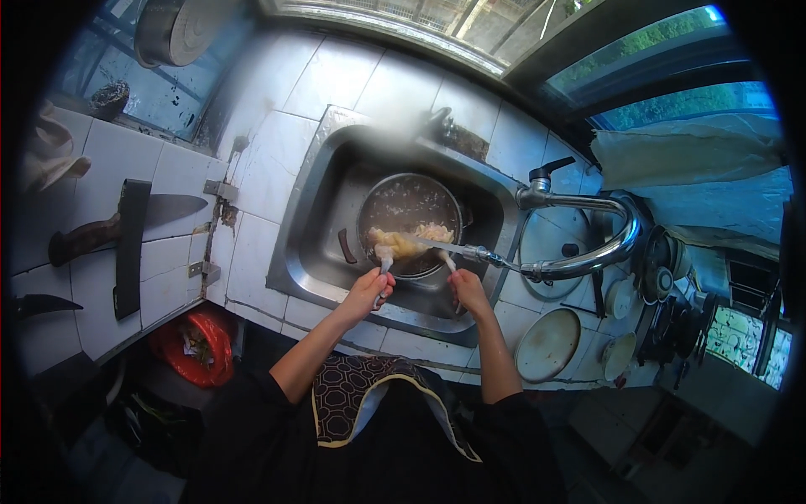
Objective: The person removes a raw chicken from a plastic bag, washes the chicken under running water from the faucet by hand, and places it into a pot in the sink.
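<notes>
Raw poultry (397, 244), yellowish with pale flesh at its right side, hangs over a round metal pot (409, 178) in the stainless steel sink (315, 252). My left hand (371, 293) grips one leg end of it. A second thin leg end is held in my right hand (467, 291). From the nozzle of the chrome faucet (585, 203), water runs onto the meat. Cloudy, bubbly water (412, 198) fills the pot. Left of the pot, a reddish-brown curved piece (346, 246) shows; whether it is the pot's handle I cannot tell.
A cleaver-like knife (170, 210) sits in a dark wall strip (130, 252) at left, above a red bag (201, 346) of scraps. Right of the sink are a glass lid (554, 252), a round pale lid (548, 345) and several bowls (620, 353).
</notes>
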A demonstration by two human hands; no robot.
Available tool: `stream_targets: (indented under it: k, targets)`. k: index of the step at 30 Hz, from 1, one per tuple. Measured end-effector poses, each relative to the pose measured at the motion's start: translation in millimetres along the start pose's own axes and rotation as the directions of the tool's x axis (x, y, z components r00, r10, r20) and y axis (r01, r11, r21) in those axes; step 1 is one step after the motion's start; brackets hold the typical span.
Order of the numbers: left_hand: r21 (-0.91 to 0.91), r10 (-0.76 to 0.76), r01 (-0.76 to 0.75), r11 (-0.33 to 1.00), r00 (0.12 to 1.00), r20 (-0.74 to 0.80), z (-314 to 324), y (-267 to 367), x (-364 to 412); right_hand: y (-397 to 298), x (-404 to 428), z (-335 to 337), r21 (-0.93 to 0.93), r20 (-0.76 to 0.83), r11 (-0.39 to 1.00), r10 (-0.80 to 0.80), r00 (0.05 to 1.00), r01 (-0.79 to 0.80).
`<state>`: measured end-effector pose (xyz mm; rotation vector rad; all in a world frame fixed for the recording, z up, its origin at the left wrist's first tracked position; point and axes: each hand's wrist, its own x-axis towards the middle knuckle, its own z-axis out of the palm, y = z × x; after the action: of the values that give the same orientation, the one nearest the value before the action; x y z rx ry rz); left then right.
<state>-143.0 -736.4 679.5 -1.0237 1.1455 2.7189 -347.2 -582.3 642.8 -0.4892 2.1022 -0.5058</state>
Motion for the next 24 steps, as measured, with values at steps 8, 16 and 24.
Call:
stream_targets:
  k: [8, 16, 24]
  targets:
    - [0.033, 0.097, -0.098, 0.995, 0.995, 0.025, 1.2, -4.0, -1.7, -5.3, -21.1, 10.5, 0.813, 0.296, 0.548, -0.101, 0.950, -0.195]
    - [-0.157, -0.024, 0.008, 0.988, 0.995, -0.100, -11.4, -0.4, -5.4, -33.8, -40.0, 14.9, 0.897, 0.293, 0.392, -0.184, 0.938, -0.203]
    - [-0.008, 0.046, -0.047, 0.999, 0.995, -0.093, -0.6, -1.0, -6.3, -47.8, -42.2, 19.7, 0.844, 0.204, 0.534, -0.246, 0.948, -0.044]
